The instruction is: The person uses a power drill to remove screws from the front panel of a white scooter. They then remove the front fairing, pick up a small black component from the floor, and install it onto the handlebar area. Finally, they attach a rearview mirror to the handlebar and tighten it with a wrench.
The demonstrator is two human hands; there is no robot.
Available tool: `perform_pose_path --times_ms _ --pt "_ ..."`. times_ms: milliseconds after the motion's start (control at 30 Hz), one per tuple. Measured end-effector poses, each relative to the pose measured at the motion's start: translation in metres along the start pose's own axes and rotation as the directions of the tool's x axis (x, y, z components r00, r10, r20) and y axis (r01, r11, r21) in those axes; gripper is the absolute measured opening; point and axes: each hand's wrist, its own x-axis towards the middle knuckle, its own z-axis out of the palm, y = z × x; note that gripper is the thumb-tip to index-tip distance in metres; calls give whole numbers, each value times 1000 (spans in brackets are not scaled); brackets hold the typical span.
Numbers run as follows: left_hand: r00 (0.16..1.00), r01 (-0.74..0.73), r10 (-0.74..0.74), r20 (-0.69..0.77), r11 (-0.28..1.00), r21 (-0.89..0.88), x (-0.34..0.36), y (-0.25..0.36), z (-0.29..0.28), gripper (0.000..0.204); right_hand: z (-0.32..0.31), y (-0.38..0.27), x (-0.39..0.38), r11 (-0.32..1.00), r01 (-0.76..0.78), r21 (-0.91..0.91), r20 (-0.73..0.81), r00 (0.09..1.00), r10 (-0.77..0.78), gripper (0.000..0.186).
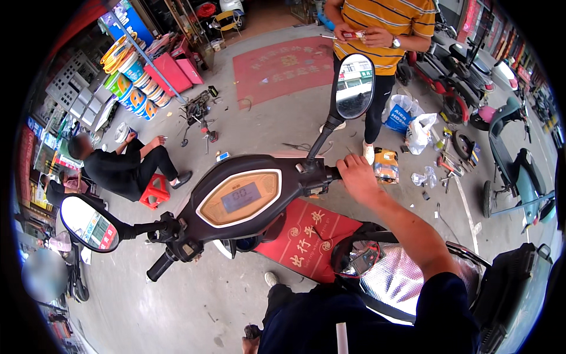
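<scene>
Two bare hands are ours in the head view. Our right hand (pixel 357 179) is wrapped around the right handlebar grip (pixel 333 173) of a black scooter (pixel 203 186), which stands directly before us. Our left hand (pixel 250 346) is cut off by the lower edge, beside a dark object (pixel 252 331); we cannot tell whether it grips it. The left handlebar grip (pixel 162 267) is bare. Between the grips we see a grey display (pixel 242 197), and below it a red mat (pixel 312 239) on the footboard. Silver quilted lining (pixel 392 277) shows under our right arm. Beyond the scooter, a person in an orange striped shirt (pixel 386 17) holds a small red thing (pixel 354 35). Further left, a person in black (pixel 118 171) sits on a red stool (pixel 154 192), near stacked buckets (pixel 134 88).
</scene>
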Motion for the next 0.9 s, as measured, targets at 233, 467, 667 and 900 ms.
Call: perform_pose_path --times_ms 233,467,667,900 --pt "1000 -26 26 3 999 21 23 21 -9 87 10 4 -10 997 -66 -34 -102 993 62 32" --pt "998 -64 64 7 996 54 44 24 -16 85 13 -9 -6 999 -40 3 -165 985 40 25" --pt "996 -94 93 13 995 44 44 5 -18 84 9 -2 -14 995 -95 1 -207 974 93 24" --pt "998 12 -13 61 1000 13 -41 36 -49 79 14 -11 -7 997 -65 40 -166 984 70 40"
